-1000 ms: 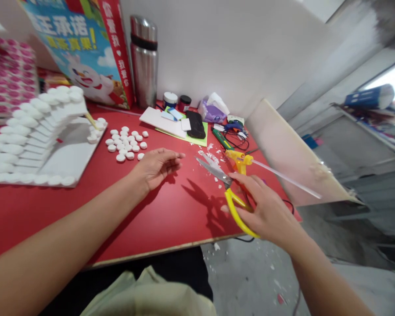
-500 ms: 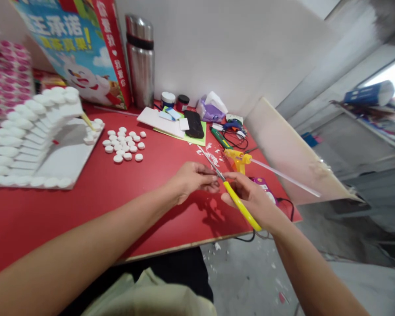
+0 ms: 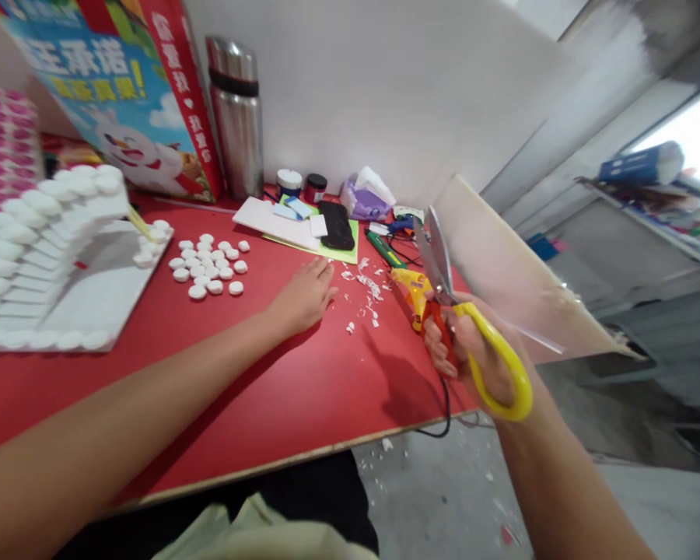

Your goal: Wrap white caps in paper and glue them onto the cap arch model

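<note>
My right hand [image 3: 463, 342] grips a pair of scissors [image 3: 439, 264] with one yellow and one red-orange handle. The blades point up and stand slightly apart, with nothing between them. Palm down on the red table [image 3: 303, 389], my left hand [image 3: 306, 295] has its fingers stretched forward and holds nothing I can see. Just right of its fingertips lie small white scraps [image 3: 370, 288]. Behind the scissors is a yellow glue gun [image 3: 411, 288], partly covered by my right hand.
White rounded pieces [image 3: 207, 268] lie left of my left hand. Farther left stands a white stepped model [image 3: 99, 299] edged with similar pieces. At the back are a steel thermos [image 3: 237, 124], white sheets [image 3: 274, 222], a black object [image 3: 337, 225] and a tissue pack [image 3: 366, 194]. A pale board [image 3: 513, 272] rises at the right.
My hands have moved apart. The left has gone left and down onto the table beside the scraps; the right has lifted the scissors rightward, turned them upright and opened the blades.
</note>
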The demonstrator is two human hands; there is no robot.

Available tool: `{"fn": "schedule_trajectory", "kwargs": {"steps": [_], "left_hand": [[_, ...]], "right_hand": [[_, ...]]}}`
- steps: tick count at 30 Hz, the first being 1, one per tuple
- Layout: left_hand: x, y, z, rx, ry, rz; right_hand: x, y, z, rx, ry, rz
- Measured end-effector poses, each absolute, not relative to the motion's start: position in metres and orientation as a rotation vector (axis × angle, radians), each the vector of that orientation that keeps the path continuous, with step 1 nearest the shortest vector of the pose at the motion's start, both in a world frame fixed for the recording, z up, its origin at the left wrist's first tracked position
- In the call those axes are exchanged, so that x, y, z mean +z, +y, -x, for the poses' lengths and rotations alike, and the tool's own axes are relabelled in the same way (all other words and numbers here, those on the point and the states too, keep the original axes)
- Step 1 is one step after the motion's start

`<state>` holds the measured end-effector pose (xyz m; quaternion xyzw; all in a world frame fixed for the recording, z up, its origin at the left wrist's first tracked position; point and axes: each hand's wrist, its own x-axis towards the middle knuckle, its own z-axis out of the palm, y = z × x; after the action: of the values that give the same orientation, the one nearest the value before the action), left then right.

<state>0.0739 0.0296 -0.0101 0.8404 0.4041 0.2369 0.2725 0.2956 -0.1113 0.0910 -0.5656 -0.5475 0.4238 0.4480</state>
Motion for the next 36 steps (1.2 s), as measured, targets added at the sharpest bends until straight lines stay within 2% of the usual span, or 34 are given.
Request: {"fn": "schedule_trajectory", "kwargs": {"steps": [6, 12, 14, 20, 25, 31, 36], "left_hand": [[-0.019, 0.046, -0.095, 0.419, 1.161, -2.386], [-0.009, 0.031, -0.091, 0.419, 0.605, -2.416], [-0.005, 0.042, -0.098, 0.474, 0.648, -2.415], [-0.007, 0.088, -0.144, 0.338, 0.786, -2.537], [-0.015, 0.074, -0.147, 0.316, 0.676, -2.523], [-0.007, 0.068, -0.137, 0.6, 0.605, -2.526], [-0.008, 0.075, -0.156, 0.477, 0.659, -2.681]], "right_hand": [[0.081, -0.109, -0.289, 1.175, -1.178, 1.335], [0.079, -0.109, -0.293, 1.205, -1.188, 1.302], [0.079, -0.11, -0.294, 1.197, -1.183, 1.305], [0.08, -0.11, -0.294, 1.186, -1.164, 1.342], [0.082, -0.113, -0.296, 1.148, -1.132, 1.336], [0.08, -0.118, -0.301, 1.135, -1.169, 1.332], [0.079, -0.118, -0.303, 1.105, -1.167, 1.313]]}}
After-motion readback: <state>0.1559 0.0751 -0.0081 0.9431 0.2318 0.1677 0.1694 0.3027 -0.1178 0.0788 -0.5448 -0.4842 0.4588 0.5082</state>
